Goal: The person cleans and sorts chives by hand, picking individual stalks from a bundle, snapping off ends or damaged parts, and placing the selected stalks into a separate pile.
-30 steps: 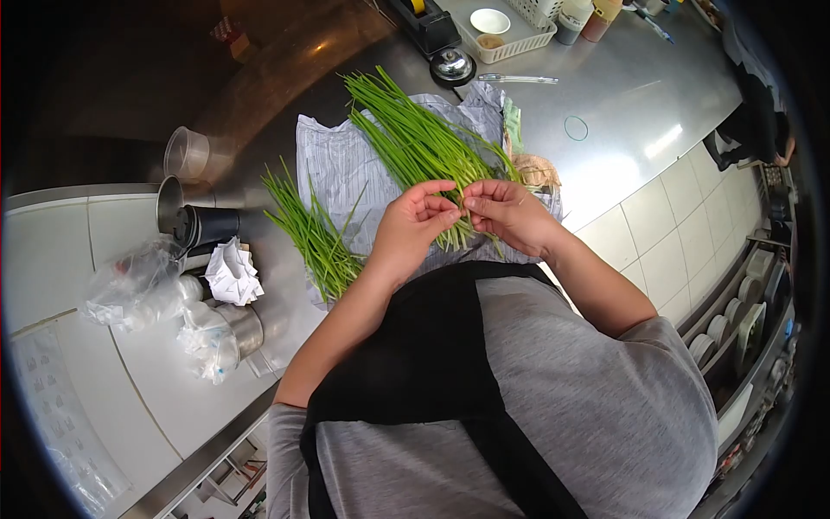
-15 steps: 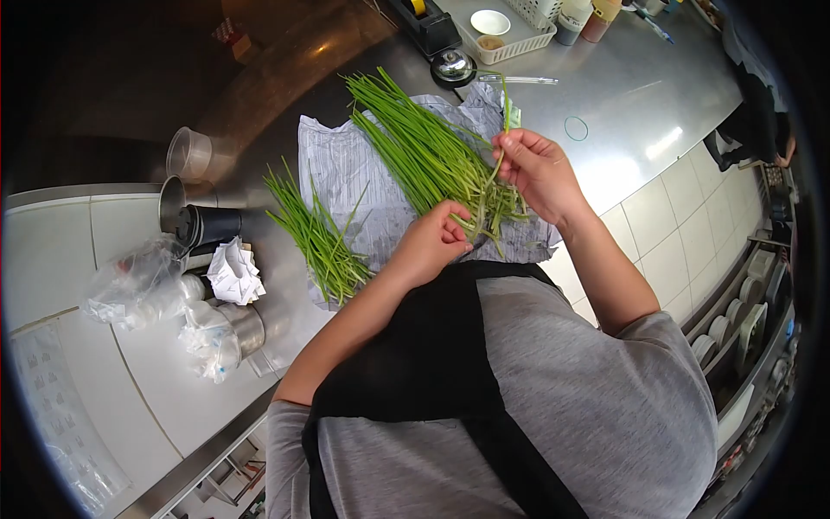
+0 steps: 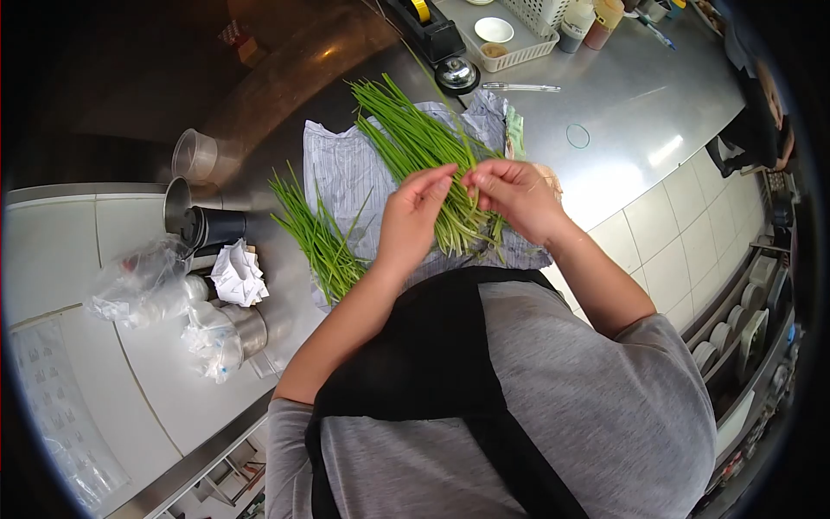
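A large bunch of long green stalks (image 3: 406,130) lies on crumpled printed paper (image 3: 333,164), its pale ends toward me. A smaller bunch (image 3: 318,238) lies to the left on the paper's edge. Above the pale ends of the large bunch, my right hand (image 3: 512,195) pinches one green stalk, whose long blade points up and away. My left hand (image 3: 417,212) is beside it, thumb and fingers pressed together near the same stalk; whatever lies between them is too small to make out.
Beyond the paper are a bell (image 3: 456,75), a tape dispenser (image 3: 424,30), a white basket (image 3: 519,54), bottles (image 3: 575,24) and a pen (image 3: 522,86). Cups (image 3: 194,156), bags and a metal container (image 3: 251,330) stand left. A person's arm (image 3: 769,95) shows far right.
My left hand has risen from the pale ends toward my right hand. My right hand has moved down and left with a stalk, and the two now nearly meet.
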The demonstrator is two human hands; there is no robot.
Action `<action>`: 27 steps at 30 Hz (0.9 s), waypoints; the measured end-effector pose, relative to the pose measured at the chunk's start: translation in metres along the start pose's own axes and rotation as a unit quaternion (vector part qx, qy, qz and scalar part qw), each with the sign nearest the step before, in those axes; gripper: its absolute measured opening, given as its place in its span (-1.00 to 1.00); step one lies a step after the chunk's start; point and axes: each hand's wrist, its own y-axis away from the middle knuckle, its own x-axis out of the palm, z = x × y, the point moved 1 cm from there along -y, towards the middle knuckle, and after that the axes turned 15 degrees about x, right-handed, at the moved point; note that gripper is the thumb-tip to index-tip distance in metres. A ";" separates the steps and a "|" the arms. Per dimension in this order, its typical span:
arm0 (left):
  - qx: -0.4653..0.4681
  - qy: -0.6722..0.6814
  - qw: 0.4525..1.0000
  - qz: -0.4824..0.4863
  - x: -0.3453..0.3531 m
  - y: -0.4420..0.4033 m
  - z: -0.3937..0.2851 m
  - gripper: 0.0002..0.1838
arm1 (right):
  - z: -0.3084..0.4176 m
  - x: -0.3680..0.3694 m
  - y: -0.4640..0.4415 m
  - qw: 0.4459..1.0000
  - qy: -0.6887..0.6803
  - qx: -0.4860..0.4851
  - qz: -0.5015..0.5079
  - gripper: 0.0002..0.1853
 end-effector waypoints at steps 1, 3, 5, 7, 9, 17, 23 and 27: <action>-0.059 0.046 0.997 -0.018 -0.002 -0.005 -0.006 -0.68 | -0.003 0.004 -0.001 0.998 0.059 -0.012 -0.012 -0.82; -0.149 0.144 0.976 -0.070 -0.004 -0.013 -0.005 -0.63 | -0.011 0.011 -0.002 0.994 0.111 -0.017 -0.001 -0.83; -0.176 0.186 0.963 -0.083 -0.008 -0.019 -0.006 -0.63 | -0.023 0.015 -0.006 0.986 0.166 -0.015 0.006 -0.82; -0.203 0.228 0.947 -0.096 -0.012 -0.020 -0.006 -0.63 | -0.026 0.020 -0.006 0.982 0.191 -0.005 0.001 -0.82; -0.182 0.306 0.929 -0.105 -0.015 -0.019 0.000 -0.69 | -0.031 0.024 -0.006 0.975 0.223 0.006 -0.005 -0.80; -0.135 0.351 0.907 -0.192 -0.032 -0.023 -0.011 -0.80 | -0.047 0.004 -0.003 0.924 0.378 -0.060 0.001 -0.81; -0.114 0.335 0.922 -0.160 -0.046 -0.024 -0.027 -0.78 | -0.037 -0.020 0.013 0.869 0.463 -0.164 -0.062 -0.88; -0.129 0.231 0.962 -0.071 -0.044 -0.013 -0.041 -0.69 | -0.016 -0.025 0.022 0.890 0.398 -0.147 -0.165 -0.90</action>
